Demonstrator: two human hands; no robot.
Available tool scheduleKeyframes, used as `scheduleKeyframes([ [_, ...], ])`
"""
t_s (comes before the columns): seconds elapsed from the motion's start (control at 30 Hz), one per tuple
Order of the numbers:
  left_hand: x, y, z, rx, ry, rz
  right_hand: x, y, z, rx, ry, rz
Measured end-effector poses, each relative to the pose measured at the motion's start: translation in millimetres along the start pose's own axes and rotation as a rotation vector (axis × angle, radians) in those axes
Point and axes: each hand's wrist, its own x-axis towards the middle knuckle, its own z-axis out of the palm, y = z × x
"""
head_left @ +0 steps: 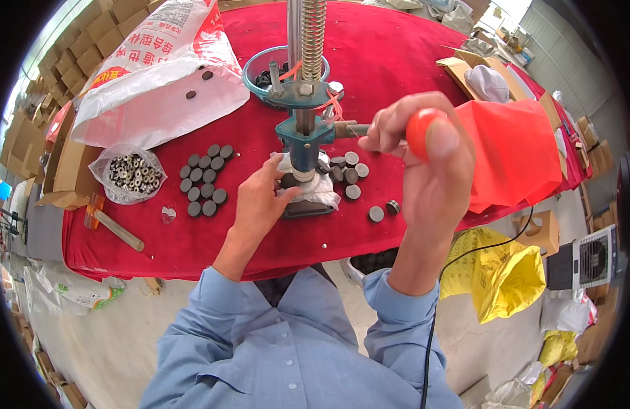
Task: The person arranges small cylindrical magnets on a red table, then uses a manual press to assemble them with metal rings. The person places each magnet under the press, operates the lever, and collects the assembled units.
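Note:
A hand press stands on the red-covered table, its dark green head (306, 136) above a round pale die (304, 175). The red ball knob (424, 129) of its lever sits in my right hand (434, 163), raised to the right with fingers wrapped round it. At the base, my left hand (259, 198) reaches in beside the die. Its thumb and fingers close about a dark round piece (287, 180), partly hidden. White wrapping (321, 191) covers part of the press base (308, 210). Several black discs (352, 174) lie close to the right of the press.
More black discs (206, 174) are grouped left of the press. Beyond lie a bag of metal rings (134, 172), a hammer (117, 228), a large white sack (165, 75) and a blue basin (257, 61). A red bag (509, 153) and a black cable (465, 253) are at right.

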Motion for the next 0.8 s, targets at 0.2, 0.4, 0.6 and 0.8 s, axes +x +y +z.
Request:
scheduleKeyframes([
  [0.2,9,5,26,0.024,0.057,0.014,0,-1,6,0.016,0.035,0.002],
  [0.4,2,12,3,-0.060,-0.008,-0.097,-50,18,2,-0.048,0.007,-0.178],
  [0.6,-40,-55,-59,0.572,0.020,-0.020,-128,59,-4,-0.045,0.092,-0.261],
  [0.8,-55,-74,-70,0.552,-0.053,-0.004,-105,44,-12,-0.115,-0.036,-0.239],
])
